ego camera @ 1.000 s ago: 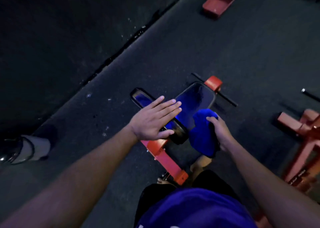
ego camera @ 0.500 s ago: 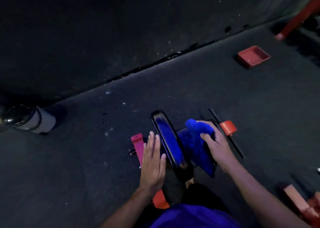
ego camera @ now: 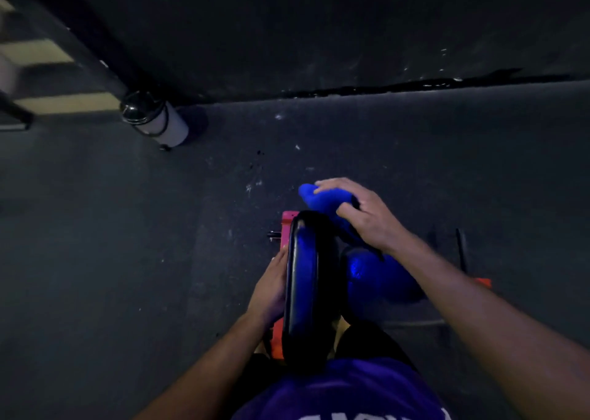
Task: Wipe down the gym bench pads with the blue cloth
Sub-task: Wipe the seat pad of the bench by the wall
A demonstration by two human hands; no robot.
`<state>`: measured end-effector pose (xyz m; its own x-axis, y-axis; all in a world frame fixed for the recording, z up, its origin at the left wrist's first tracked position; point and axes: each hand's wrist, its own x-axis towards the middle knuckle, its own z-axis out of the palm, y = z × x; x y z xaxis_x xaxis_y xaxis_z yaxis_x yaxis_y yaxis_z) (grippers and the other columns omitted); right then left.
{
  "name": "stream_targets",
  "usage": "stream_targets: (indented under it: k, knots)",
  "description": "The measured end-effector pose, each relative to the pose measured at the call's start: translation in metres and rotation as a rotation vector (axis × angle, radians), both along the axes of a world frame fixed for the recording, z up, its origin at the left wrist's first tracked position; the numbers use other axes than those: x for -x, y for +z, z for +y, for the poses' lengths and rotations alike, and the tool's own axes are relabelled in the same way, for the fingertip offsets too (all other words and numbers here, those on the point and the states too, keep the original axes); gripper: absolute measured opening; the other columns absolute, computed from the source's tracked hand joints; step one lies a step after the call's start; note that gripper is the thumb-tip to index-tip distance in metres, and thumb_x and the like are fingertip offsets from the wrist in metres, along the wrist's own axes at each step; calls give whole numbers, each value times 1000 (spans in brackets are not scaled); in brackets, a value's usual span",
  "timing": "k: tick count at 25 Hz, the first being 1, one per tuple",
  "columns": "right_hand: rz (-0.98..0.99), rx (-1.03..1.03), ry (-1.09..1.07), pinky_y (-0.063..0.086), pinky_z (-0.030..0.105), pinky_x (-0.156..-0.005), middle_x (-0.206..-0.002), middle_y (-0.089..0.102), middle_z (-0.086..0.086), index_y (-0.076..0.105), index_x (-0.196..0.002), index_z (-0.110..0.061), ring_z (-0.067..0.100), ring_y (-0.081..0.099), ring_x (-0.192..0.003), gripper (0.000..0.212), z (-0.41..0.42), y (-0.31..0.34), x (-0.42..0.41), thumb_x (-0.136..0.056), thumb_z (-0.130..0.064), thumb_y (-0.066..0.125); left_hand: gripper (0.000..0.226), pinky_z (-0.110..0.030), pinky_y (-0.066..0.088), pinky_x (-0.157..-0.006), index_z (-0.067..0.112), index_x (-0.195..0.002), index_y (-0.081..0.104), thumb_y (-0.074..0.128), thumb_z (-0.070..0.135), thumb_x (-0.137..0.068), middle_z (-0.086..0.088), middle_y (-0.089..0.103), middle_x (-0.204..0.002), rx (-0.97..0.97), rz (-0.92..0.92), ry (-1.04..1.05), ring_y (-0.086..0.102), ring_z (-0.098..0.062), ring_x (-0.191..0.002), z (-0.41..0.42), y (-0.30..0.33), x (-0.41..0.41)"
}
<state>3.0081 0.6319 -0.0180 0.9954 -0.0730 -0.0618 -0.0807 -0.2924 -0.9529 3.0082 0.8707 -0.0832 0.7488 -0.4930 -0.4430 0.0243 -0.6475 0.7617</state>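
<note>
1. Dark rubber gym flooring runs up to a black wall, with a cylindrical bin standing near the base of that wall at the left.
2. Near the bottom centre, the upright back pad of the gym bench shows edge-on, its red frame peeking out at the far end.
3. On the pad's left face the left hand lies flat, fingers straight and together, steadying it.
4. At the pad's far right side the right hand presses the blue cloth, fingers curled over it and thumb tucked in; the seat pad lies just below that wrist.
5. Judged from this, wiping is under way on the back pad's right face; the pictures do not show which surfaces are finished, and the seat pad may remain.
6. Compared with half a second ago, the cloth hand has travelled toward the pad's far end, the left hand has slid along the left face, and the head has swung left, dropping the red tray from view.
</note>
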Motion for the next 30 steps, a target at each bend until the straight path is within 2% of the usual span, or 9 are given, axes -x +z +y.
stream_targets:
  k: [2, 5, 8, 11, 16, 19, 22, 27, 30]
  knots:
    - [16, 15, 140, 37, 33, -110, -127, 63, -12, 67, -114, -19, 10, 55, -124, 43, 4, -12, -10, -76, -11, 48, 32, -32, 39, -115, 37, -134, 61, 48, 26, -107, 5, 57, -147, 89, -204, 212, 56, -12, -132, 1, 23, 5]
    - [27, -63, 169, 40, 34, -107, -124, 63, -8, 65, -115, -17, 15, 56, -121, 42, 3, -32, -14, -77, -9, 47, 46, -20, 26, -120, 21, -151, 46, 40, 30, -106, 7, 42, -159, 73, -481, 54, 37, -7, -147, 3, 52, 15]
    - [57, -95, 179, 41, 33, -105, -119, 65, -5, 65, -113, -14, 15, 58, -117, 42, -4, -52, -24, -76, -17, 46, 55, -30, 18, -125, 9, -157, 35, 40, 30, -106, -3, 22, -169, 23, -490, -126, 21, -19, -156, -12, 62, 23]
    - [215, -36, 258, 45, 39, -101, -110, 67, -9, 65, -108, -23, 9, 61, -106, 37, -18, -84, -42, -77, -30, 46, 56, -41, 15, -127, 5, -158, 29, 37, 28, -107, -8, 19, -169, -68, -615, -387, 15, -28, -157, -18, 58, 9]
    - [464, -13, 359, 47, 51, -92, -90, 67, -7, 64, -92, -27, 7, 60, -85, 23, -33, -122, -58, -79, -36, 47, 56, -45, 22, -125, 5, -155, 34, 44, 23, -103, -10, 27, -167, -140, -636, -484, 21, -29, -155, -20, 63, 1]
    - [408, -135, 270, 50, 39, -94, -99, 72, 3, 69, -97, -17, 23, 65, -96, 36, -22, -95, -65, -74, -31, 45, 56, -44, 26, -124, 5, -154, 38, 46, 21, -101, -10, 31, -165, -159, -624, -468, 26, -25, -154, -28, 68, -8]
    - [255, -300, 277, 45, 30, -99, -111, 70, 6, 69, -105, -5, 23, 64, -108, 40, -16, -71, -60, -74, -17, 46, 55, -42, 21, -126, 5, -154, 38, 43, 21, -102, -9, 30, -165, -159, -569, -466, 26, -23, -154, -39, 66, -20]
    - [428, -228, 197, 47, 47, -93, -98, 70, 9, 68, -98, -10, 17, 64, -93, 35, -23, -127, -54, -75, -29, 51, 55, -42, 18, -126, 4, -154, 38, 41, 21, -102, -10, 30, -165, -141, -542, -492, 25, -24, -154, -40, 66, -25]
    - [484, -169, 197, 50, 48, -90, -93, 69, 8, 67, -94, -15, 17, 64, -88, 32, -22, -135, -57, -75, -33, 50, 53, -42, 22, -125, 4, -152, 41, 43, 20, -101, -9, 33, -164, -148, -538, -489, 29, -23, -152, -43, 72, -27]
